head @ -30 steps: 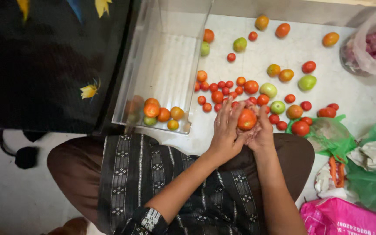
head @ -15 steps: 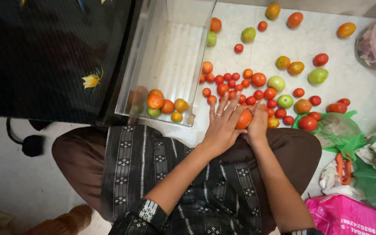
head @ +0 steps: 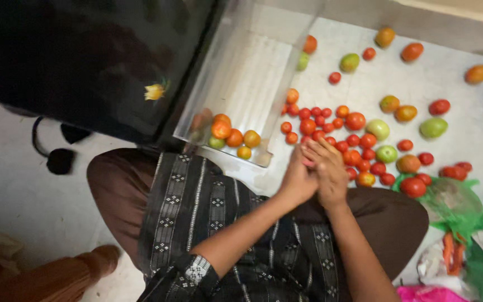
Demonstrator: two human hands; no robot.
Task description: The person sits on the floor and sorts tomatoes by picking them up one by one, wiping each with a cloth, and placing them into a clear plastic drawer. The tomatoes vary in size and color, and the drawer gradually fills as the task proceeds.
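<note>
My left hand (head: 296,180) and my right hand (head: 330,170) are pressed together over my lap, cupped around a red tomato (head: 307,163). Only a sliver of the tomato shows between the palms. Just beyond my fingers, many red, orange and green tomatoes (head: 359,140) lie scattered on the pale floor. To the left of them stands a clear plastic bin (head: 252,72), with several orange and green tomatoes (head: 231,137) at its near end.
A dark cabinet front with a yellow flower print (head: 113,67) sits left of the bin. A black cable and plug (head: 60,159) lie on the floor at left. Green bags (head: 454,204), carrots (head: 451,251) and a pink bag (head: 426,293) are at right.
My hands have closed over the tomato, which was plainly visible before and is now almost hidden. The view has shifted, so the bin and tomatoes appear further right.
</note>
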